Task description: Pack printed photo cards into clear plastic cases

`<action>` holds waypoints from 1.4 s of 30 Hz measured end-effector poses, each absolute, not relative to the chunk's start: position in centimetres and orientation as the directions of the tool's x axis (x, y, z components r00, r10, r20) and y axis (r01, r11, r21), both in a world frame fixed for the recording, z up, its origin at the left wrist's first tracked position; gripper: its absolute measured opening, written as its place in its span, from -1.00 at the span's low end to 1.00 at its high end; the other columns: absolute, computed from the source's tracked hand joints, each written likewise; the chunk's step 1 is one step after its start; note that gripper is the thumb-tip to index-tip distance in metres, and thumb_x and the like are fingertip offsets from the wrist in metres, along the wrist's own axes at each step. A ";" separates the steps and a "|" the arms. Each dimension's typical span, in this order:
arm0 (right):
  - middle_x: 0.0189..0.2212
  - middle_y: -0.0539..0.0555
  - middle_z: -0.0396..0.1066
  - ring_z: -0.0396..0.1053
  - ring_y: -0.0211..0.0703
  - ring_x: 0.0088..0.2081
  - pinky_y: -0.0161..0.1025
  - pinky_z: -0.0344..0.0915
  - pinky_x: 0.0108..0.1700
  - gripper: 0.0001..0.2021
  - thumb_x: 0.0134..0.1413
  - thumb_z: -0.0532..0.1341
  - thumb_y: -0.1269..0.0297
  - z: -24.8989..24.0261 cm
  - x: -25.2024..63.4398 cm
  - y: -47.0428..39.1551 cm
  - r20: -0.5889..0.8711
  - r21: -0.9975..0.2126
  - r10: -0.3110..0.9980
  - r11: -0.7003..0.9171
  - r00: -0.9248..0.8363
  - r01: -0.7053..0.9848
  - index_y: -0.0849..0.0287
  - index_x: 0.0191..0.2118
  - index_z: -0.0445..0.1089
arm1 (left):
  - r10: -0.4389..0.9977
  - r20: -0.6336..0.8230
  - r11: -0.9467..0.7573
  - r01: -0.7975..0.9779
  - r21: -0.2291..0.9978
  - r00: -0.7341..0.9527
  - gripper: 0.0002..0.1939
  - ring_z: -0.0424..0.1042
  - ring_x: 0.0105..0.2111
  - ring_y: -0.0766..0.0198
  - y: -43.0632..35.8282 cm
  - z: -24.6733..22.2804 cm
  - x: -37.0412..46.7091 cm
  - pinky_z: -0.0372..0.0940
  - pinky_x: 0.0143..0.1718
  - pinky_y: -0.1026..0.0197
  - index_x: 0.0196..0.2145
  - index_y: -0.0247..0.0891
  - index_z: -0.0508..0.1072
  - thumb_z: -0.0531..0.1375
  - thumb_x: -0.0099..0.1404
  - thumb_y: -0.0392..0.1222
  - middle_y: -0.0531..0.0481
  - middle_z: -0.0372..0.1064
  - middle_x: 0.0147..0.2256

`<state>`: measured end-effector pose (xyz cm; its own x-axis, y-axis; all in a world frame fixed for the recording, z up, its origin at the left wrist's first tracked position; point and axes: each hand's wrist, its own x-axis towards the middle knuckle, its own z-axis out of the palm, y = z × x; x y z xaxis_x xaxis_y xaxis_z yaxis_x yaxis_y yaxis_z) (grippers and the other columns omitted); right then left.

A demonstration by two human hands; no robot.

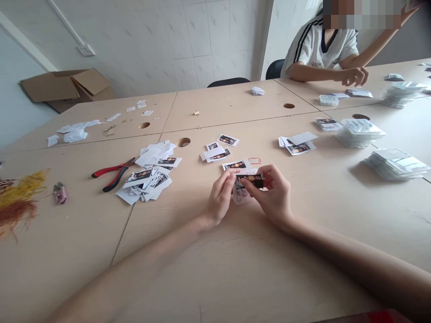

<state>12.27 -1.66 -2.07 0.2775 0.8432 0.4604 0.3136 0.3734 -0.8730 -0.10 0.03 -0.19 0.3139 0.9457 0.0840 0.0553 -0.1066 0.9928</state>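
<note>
A small dark printed card point(253, 180) is pinched in my right hand point(274, 195), with the thumb across its face. Beneath the card is a small clear plastic case point(241, 197), partly hidden by the fingers. My left hand point(220, 195) closes round the left side of the case, its fingertips at the card's left end. Just beyond my hands lie another printed card point(232, 166) and a red-outlined piece point(255, 160). More cards point(227, 140) are scattered a little farther off.
Left of my hands are a pile of cards point(148, 184), red-handled pliers point(112, 172) and pink cutters point(60, 194). Stacked clear cases point(397, 165) stand at the right. Across the table sits a person point(323, 54). A cardboard box point(67, 87) is at the back left.
</note>
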 end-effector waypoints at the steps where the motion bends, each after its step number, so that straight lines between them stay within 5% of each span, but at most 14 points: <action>1: -0.55 -0.08 0.25 0.22 -0.37 -0.55 -0.38 0.22 -0.54 -0.78 -0.16 0.23 0.28 -2.1 12.3 -1.7 0.463 -0.871 0.842 0.373 0.279 0.318 0.16 -0.47 0.12 | 0.946 0.096 -0.124 0.072 0.990 0.309 -0.70 0.33 -0.27 0.30 0.0 -0.2 -0.1 0.23 -0.31 0.33 -0.20 -0.22 0.34 -0.07 0.26 -0.06 0.01 0.33 -0.16; 10: -0.58 -0.09 0.23 0.19 -0.38 -0.58 -0.39 0.18 -0.57 -0.78 -0.17 0.24 0.27 -2.1 12.4 -1.7 0.451 -0.875 0.855 0.366 0.256 0.318 0.15 -0.46 0.14 | 0.937 0.147 -0.192 0.116 0.974 0.318 -0.68 0.25 -0.07 0.22 0.1 -0.3 0.0 0.17 -0.13 0.27 -0.15 -0.22 0.33 -0.09 0.28 -0.08 -0.01 0.30 -0.08; 42: -0.59 -0.12 0.18 0.15 -0.40 -0.58 -0.41 0.13 -0.58 -0.80 -0.18 0.23 0.33 -2.2 13.2 -1.1 0.481 -0.850 0.848 0.389 0.224 0.355 0.15 -0.47 0.14 | 0.891 0.069 -0.065 -0.025 0.998 0.448 -0.62 0.32 -0.17 0.25 0.2 -1.3 -0.3 0.22 -0.17 0.24 0.01 -0.25 0.15 -0.03 0.21 -0.23 -0.09 0.30 -0.10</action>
<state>13.16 -1.11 -2.23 0.2236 0.8479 0.4807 0.3547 0.3885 -0.8504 -0.31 0.23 -1.27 0.4480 0.8913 0.0694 -0.0254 -0.0649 0.9976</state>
